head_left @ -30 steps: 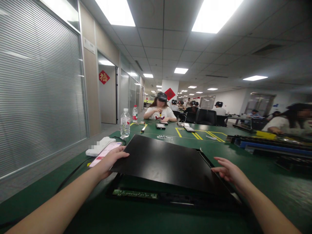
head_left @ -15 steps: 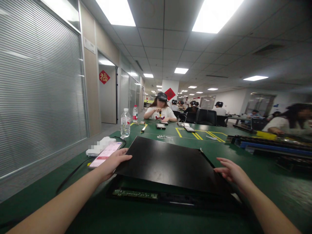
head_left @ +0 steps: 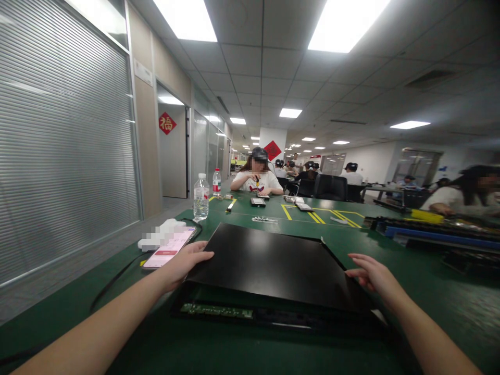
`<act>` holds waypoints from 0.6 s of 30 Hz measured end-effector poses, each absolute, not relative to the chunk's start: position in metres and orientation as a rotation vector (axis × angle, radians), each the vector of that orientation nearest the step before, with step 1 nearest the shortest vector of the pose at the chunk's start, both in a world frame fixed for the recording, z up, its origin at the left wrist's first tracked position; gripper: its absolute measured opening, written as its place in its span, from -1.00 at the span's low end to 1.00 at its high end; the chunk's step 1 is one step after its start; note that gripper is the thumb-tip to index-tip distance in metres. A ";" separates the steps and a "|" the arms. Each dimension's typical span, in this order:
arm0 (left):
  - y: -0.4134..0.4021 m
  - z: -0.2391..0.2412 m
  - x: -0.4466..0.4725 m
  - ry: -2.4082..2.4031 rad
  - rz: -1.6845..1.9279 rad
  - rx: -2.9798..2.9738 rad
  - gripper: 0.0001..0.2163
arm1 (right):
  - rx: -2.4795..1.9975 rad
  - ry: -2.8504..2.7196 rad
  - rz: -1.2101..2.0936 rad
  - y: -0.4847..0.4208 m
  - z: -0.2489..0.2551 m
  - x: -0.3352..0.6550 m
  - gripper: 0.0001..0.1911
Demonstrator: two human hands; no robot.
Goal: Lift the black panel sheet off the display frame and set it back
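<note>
A black, flat LCD panel (head_left: 269,263) lies slightly tilted in front of me, over a black frame (head_left: 312,319). A narrow green circuit board (head_left: 216,311) shows along the frame's near side. My left hand (head_left: 191,263) grips the panel's left edge, thumb on top and the other fingers mostly hidden beneath. At the right edge, my right hand (head_left: 371,273) holds the panel lightly, one finger stretched out clear of it and the others bent at the rim. The panel hides most of the frame below.
Beside my left hand lie a lit phone (head_left: 170,249) and a black cable (head_left: 113,284). A water bottle (head_left: 200,198) stands beyond. Across the green table (head_left: 250,354), a person (head_left: 258,179) works on small devices. Stacked dark parts with a blue strip (head_left: 425,233) lie at right.
The panel's far edge has dropped slightly, and the panel has shifted a little to the right. Both hands keep nearly the same places at its edges.
</note>
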State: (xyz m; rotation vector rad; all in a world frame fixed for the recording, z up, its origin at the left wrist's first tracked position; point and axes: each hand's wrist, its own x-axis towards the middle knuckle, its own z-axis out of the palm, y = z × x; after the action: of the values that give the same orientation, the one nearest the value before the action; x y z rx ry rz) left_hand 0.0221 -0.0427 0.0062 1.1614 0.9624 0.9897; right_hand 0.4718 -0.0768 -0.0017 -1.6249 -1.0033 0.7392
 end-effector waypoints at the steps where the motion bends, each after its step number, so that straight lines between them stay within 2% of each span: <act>1: -0.042 0.006 0.022 0.961 0.981 1.170 -0.62 | -1.650 -1.005 0.728 -0.076 -0.002 0.472 -0.53; 6: -0.043 0.007 0.024 0.977 0.974 1.177 -0.62 | -1.743 -1.106 0.633 -0.072 -0.008 0.476 -0.59; 18: -0.040 0.005 0.023 0.975 0.924 1.171 -0.49 | -1.991 -1.350 0.361 -0.073 -0.007 0.477 -0.56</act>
State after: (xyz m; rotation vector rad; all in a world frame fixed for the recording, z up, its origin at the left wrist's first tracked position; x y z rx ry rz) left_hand 0.0234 -0.0400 0.0045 1.1712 0.9753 0.9242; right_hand 0.4775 -0.0726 -0.0073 -1.9907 -1.3500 0.3612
